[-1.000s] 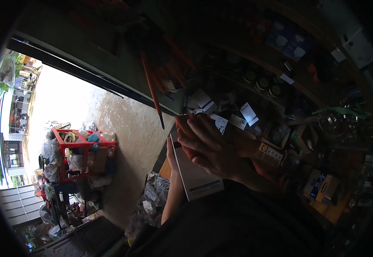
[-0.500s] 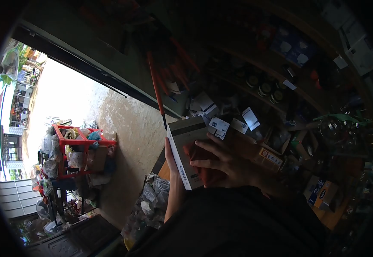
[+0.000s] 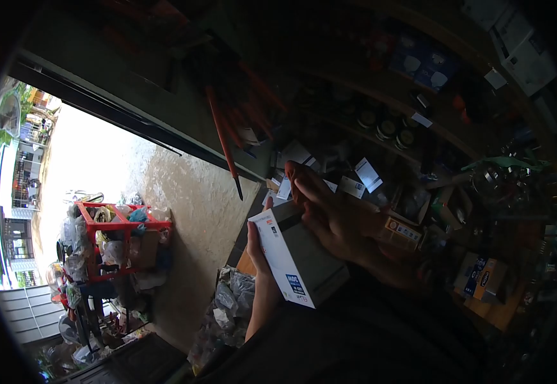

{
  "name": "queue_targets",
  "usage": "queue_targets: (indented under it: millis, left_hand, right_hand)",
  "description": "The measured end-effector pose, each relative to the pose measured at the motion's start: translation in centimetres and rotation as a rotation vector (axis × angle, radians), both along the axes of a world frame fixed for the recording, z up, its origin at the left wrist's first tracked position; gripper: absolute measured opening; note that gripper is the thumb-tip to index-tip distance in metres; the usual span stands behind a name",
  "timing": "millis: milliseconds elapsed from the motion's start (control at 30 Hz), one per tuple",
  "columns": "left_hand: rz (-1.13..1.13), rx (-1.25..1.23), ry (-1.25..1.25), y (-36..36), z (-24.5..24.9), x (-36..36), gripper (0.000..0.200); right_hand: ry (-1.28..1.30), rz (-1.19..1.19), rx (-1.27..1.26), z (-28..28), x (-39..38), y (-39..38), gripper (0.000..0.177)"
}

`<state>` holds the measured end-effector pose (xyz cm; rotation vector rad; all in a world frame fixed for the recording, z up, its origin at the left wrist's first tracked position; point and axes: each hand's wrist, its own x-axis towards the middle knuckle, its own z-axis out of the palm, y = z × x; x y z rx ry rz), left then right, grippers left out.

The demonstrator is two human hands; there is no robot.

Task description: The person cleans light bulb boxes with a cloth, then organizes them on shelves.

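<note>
- Head view, tilted hard; the scene is dark inside and bright outside at the left.
- White box (image 3: 294, 256) with a blue logo near its lower end sits in the middle of the frame, held up in the air in front of the person's dark-clothed body.
- Left hand (image 3: 256, 246) grips the box from its left edge. The thumb shows along the white face and the rest of the fingers are hidden behind the box.
- Left forearm runs down from there toward the bottom of the frame.
- Right hand (image 3: 336, 217) lies flat on the upper, darker side of the box, with the fingers stretched out and pointing up-left, not curled around anything. The fingertips reach past the box's top end.
- The box is tilted, its long side running from upper left to lower right.
- Cluttered shelves (image 3: 419, 128) are behind the hands, stacked with small cartons and white label cards (image 3: 371, 171).
- Blue cartons (image 3: 422, 64) sit higher up on the shelves.
- A yellow and blue carton (image 3: 483, 278) is well to the right of the hands.
- A long orange-handled tool (image 3: 224, 144) hangs above the box, apart from it.
- Crumpled plastic bags (image 3: 227, 301) lie on the floor just left of the left forearm.
- A red rack (image 3: 125, 233) loaded with goods stands outside on the concrete floor (image 3: 189, 205), well apart from the hands.
</note>
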<state>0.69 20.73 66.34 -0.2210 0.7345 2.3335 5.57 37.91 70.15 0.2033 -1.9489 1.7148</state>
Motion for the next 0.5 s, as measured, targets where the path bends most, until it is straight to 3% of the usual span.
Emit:
queue_targets:
  millis: [100, 233, 300, 367, 400, 500]
  left_hand:
    - [-0.025, 0.159, 0.074, -1.3, -3.4, -1.9, 0.074]
    - [-0.065, -0.032, 0.101, -1.2, -2.8, -1.1, 0.07]
    - [-0.014, -0.261, 0.048, 0.1, -2.0, 0.7, 0.064]
    - [-0.005, -0.269, 0.019, 1.4, 0.5, 0.9, 0.067]
    - [-0.021, -0.176, 0.059, 1.5, 0.4, 0.0, 0.066]
    - [-0.093, 0.026, 0.154, 0.7, 0.3, -2.1, 0.065]
  right_hand:
    - [-0.288, 0.064, 0.368, 1.6, 3.9, -0.7, 0.051]
    - [-0.458, 0.18, 0.105, 0.7, 4.2, 0.7, 0.054]
    - [-0.323, 0.093, 0.098, 0.5, 1.9, 1.5, 0.055]
    - [-0.276, 0.092, 0.045, 1.6, 0.8, 1.8, 0.055]
    - [-0.2, 0.052, 0.241, 0.8, 0.9, 1.1, 0.057]
    - [-0.172, 0.123, 0.405, 2.7, 2.7, -0.3, 0.058]
